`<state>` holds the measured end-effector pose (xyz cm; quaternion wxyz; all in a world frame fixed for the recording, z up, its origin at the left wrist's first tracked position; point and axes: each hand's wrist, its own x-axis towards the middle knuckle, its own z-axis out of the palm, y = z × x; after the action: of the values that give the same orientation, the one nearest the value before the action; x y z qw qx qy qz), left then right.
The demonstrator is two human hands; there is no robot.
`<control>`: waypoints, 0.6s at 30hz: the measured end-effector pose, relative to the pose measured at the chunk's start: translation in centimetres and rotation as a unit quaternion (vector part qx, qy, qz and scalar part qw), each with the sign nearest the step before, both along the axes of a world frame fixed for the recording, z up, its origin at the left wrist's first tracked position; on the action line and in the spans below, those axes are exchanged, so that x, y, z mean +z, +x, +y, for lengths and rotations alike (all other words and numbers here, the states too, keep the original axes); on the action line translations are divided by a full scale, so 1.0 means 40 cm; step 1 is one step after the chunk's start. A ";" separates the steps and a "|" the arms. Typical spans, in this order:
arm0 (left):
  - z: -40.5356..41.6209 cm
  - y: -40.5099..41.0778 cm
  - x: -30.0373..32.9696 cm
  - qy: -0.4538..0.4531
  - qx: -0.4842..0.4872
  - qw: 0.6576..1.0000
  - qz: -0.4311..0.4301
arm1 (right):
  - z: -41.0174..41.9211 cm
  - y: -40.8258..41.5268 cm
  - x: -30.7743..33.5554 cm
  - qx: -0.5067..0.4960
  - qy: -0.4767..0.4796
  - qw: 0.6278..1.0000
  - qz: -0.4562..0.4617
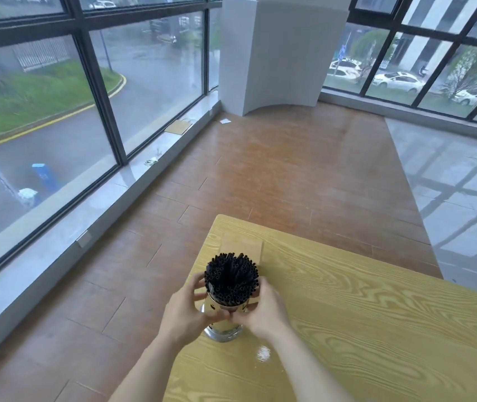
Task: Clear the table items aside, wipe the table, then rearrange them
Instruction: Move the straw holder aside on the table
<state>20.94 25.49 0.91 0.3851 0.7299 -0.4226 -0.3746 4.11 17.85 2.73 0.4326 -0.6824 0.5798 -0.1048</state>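
- Head view: a yellow wood-grain bench (362, 329) occupies the lower right; its far left corner lies beyond the holder.
- A shiny metal holder (222, 329) stands upright on the bench, close to the bench's left edge.
- The holder is packed with black straws (230, 276), open ends facing up, projecting above the holder's rim.
- The left hand (186, 310) is curled around the left side of the holder, fingers wrapped toward the far side and thumb across the front; it grips the holder.
- The right hand (263, 310) is curled around the right side of the holder in the same manner, also gripping it; the thumbs of both hands meet at the front of the holder.
- A small wooden block (243, 248) lies flat on the bench directly behind the holder, toward the bench's far left corner.
- A wet-looking bright spot (263, 353) shows on the bench just in front of and to the right of the holder.
- Left of the holder, past the bench edge, brown floor tiles (260, 169) run to a window sill (150, 158) below large dark-framed windows.
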 end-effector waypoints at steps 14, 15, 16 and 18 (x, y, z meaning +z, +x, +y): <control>0.006 0.145 -0.085 -0.003 0.002 1.000 0.009 | 0.012 0.165 -0.069 -0.010 0.013 0.999 0.042; 0.004 0.145 -0.088 -0.004 0.002 1.000 0.012 | 0.010 0.166 -0.073 -0.010 0.014 0.999 0.042; 0.002 0.145 -0.094 -0.001 0.003 1.000 0.014 | 0.008 0.165 -0.078 -0.009 0.014 0.999 0.043; 0.005 0.143 -0.101 0.006 0.004 1.000 0.020 | 0.008 0.160 -0.079 -0.007 0.014 0.999 0.044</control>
<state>26.67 25.69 -3.14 0.3909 0.7261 -0.4099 -0.3899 10.49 18.17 -0.42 0.4156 -0.6761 0.6044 -0.0695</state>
